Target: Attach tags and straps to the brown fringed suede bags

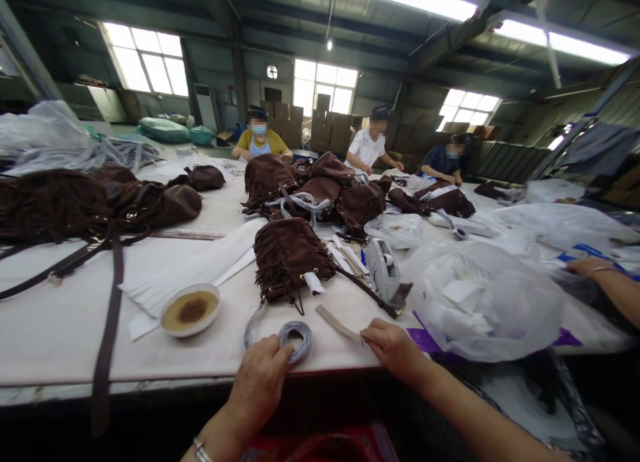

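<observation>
My left hand (261, 377) is closed on a coil of strap wrapped in grey plastic (305, 345), thumb and fingers pinching its left side at the table's front edge. A loose length of it leads up toward a brown fringed suede bag (293, 252), which lies just beyond with a white slip (315, 282) at its eyelets. In my right hand (393, 350), the fingertips pinch the near end of a narrow grey-brown strip (337, 322). The strip slants away over the white tabletop. Behind my right hand stands a grey tape dispenser (383, 272).
A bowl of yellow-brown stuff (216, 309) and white paper sheets (195, 272) lie left. More brown bags (315, 189) are piled behind. A plastic bag of scraps (540, 309) sits right, near another person's hand (590, 267). Several people work across the table.
</observation>
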A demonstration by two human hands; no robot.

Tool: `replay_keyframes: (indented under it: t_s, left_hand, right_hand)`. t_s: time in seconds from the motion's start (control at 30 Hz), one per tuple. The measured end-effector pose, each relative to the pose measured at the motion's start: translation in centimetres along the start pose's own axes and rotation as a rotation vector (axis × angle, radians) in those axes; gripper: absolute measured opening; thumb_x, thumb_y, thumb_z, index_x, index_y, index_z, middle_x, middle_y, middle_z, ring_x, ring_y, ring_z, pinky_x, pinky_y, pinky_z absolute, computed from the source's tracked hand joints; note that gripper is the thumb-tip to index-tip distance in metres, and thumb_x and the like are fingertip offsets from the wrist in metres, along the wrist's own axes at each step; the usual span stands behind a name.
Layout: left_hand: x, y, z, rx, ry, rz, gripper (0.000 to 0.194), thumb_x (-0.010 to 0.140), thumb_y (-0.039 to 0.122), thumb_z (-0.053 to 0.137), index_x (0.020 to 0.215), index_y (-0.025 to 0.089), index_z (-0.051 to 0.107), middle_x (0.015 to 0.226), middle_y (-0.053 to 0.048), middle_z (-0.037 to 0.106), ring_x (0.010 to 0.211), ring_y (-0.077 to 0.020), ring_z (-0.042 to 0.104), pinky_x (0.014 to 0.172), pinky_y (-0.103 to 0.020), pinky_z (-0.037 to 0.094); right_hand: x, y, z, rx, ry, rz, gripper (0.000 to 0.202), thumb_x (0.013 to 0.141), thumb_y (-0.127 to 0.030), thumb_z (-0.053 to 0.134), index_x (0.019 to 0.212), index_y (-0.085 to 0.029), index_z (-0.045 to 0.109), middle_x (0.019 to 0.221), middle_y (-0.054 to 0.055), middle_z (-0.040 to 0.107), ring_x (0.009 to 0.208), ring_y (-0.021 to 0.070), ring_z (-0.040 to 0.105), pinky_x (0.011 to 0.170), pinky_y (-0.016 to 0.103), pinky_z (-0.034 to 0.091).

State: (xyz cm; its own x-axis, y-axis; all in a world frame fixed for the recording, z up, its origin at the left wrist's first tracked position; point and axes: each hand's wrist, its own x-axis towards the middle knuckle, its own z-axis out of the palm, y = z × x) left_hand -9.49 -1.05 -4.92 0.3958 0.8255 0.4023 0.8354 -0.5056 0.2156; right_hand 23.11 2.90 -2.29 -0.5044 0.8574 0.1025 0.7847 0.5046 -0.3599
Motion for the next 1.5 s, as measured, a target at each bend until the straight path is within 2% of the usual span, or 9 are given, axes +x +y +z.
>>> replay_keyframes:
  t_s: [0.07,0.17,0.33,0.53,0.83,0.93,1.07,1.23,1.5]
  left_hand:
    - [0.0,0.1,-0.1,0.012,-0.008,-0.007,0.028,0.09,0.009,0.046,0.107,0.022,0.063,0.09,-0.006,0.057,0.078,-0.0205,0.054,0.072,-0.036,0.048]
    - [0.0,0.2,-0.3,0.033,-0.027,-0.018,0.027,0.09,0.009,0.046,0.106,0.022,0.064,0.089,-0.006,0.056,0.076,-0.0207,0.053,0.07,-0.035,0.047]
    - [0.1,0.4,-0.5,0.013,-0.048,-0.032,0.028,0.09,0.01,0.045,0.107,0.021,0.064,0.09,-0.007,0.057,0.079,-0.0213,0.054,0.071,-0.036,0.047]
    - [0.0,0.3,-0.1,-0.009,-0.057,-0.034,0.027,0.091,0.01,0.045,0.107,0.021,0.063,0.091,-0.007,0.056,0.081,-0.0227,0.053,0.074,-0.038,0.047]
    - [0.0,0.6,-0.5,0.006,-0.077,-0.045,0.025,0.091,0.01,0.045,0.104,0.021,0.063,0.091,-0.007,0.056,0.08,-0.0218,0.052,0.073,-0.038,0.046]
    - [0.1,0.6,-0.5,-0.003,-0.087,-0.056,0.023,0.091,0.01,0.046,0.102,0.02,0.064,0.091,-0.007,0.056,0.081,-0.0225,0.053,0.074,-0.038,0.046]
    - [0.1,0.4,-0.3,-0.01,-0.084,-0.053,0.025,0.092,0.01,0.044,0.105,0.02,0.063,0.091,-0.007,0.056,0.081,-0.0226,0.053,0.075,-0.039,0.046]
    - [-0.1,0.3,-0.1,-0.015,-0.069,-0.037,0.026,0.092,0.011,0.044,0.107,0.02,0.063,0.092,-0.008,0.056,0.082,-0.0227,0.053,0.075,-0.038,0.046]
    - [0.0,0.5,-0.5,-0.013,-0.02,-0.03,0.027,0.09,0.009,0.044,0.104,0.021,0.064,0.09,-0.006,0.056,0.079,-0.0205,0.051,0.072,-0.034,0.044]
  right_hand:
    - [1.6,-1.2,1.6,-0.119,0.067,0.067,0.027,0.096,-0.012,0.043,0.084,-0.015,0.067,0.084,0.008,0.061,0.08,0.0176,0.058,0.076,0.027,0.045]
    - [3.3,-2.8,2.5,-0.191,-0.044,0.039,0.021,0.094,-0.011,0.048,0.084,-0.013,0.066,0.088,0.01,0.062,0.08,0.0183,0.058,0.075,0.027,0.044]
    - [4.4,-3.3,0.2,-0.164,-0.271,-0.026,0.012,0.092,-0.022,0.058,0.091,-0.015,0.068,0.098,0.009,0.063,0.085,0.018,0.059,0.076,0.025,0.043]
    - [5.2,-3.1,-1.2,-0.154,-0.376,0.005,0.016,0.09,-0.03,0.062,0.088,-0.015,0.07,0.099,0.008,0.063,0.086,0.018,0.061,0.076,0.025,0.042]
    - [5.2,-3.5,-0.9,-0.24,-0.346,-0.048,0.015,0.09,-0.027,0.061,0.089,-0.015,0.07,0.096,0.01,0.065,0.081,0.0185,0.062,0.072,0.026,0.043]
    - [5.3,-4.0,-0.8,-0.349,-0.391,-0.108,0.016,0.091,-0.019,0.055,0.09,-0.013,0.07,0.093,0.012,0.067,0.08,0.0201,0.062,0.07,0.028,0.044]
    - [5.0,-4.4,-0.7,-0.404,-0.405,-0.148,0.022,0.084,-0.006,0.052,0.096,-0.011,0.069,0.095,0.013,0.067,0.079,0.0217,0.062,0.069,0.029,0.044]
    - [4.7,-4.3,-0.9,-0.379,-0.382,-0.159,0.024,0.083,-0.004,0.05,0.098,-0.011,0.067,0.096,0.013,0.066,0.081,0.0215,0.062,0.069,0.029,0.045]
    - [3.6,-3.7,1.1,-0.374,-0.224,-0.143,0.018,0.088,-0.007,0.05,0.095,-0.014,0.065,0.095,0.011,0.064,0.082,0.0207,0.059,0.07,0.029,0.043]
